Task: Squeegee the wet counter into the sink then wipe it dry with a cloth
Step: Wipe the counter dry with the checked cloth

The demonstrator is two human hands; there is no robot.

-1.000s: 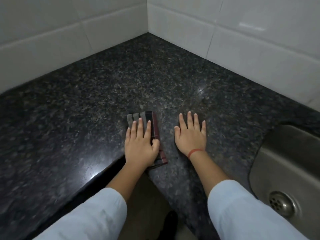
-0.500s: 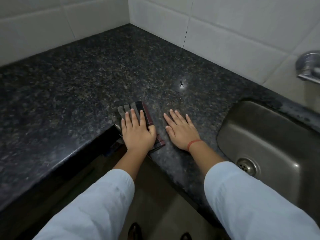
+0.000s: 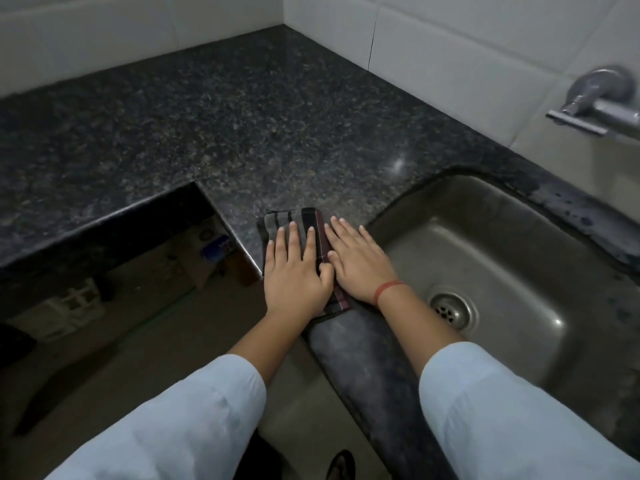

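The dark speckled granite counter (image 3: 242, 126) extends ahead and to the left of both hands, backed by white wall tiles (image 3: 450, 46). The stainless steel sink basin (image 3: 519, 258) lies immediately right of the right hand, its round drain (image 3: 452, 308) just beyond the wrist; a chrome wall tap (image 3: 602, 102) projects far right and above. Nothing obstructs the hands. The folded dark striped cloth (image 3: 294, 218) lies on the narrow counter strip at the sink's left edge. Left hand (image 3: 298, 271) rests flat on the cloth, fingers extended and slightly spread, gripping nothing. Right hand (image 3: 360, 259), with a red thread (image 3: 388, 289) at the wrist, lies flat alongside, fingers extended, overlapping the cloth's right edge.
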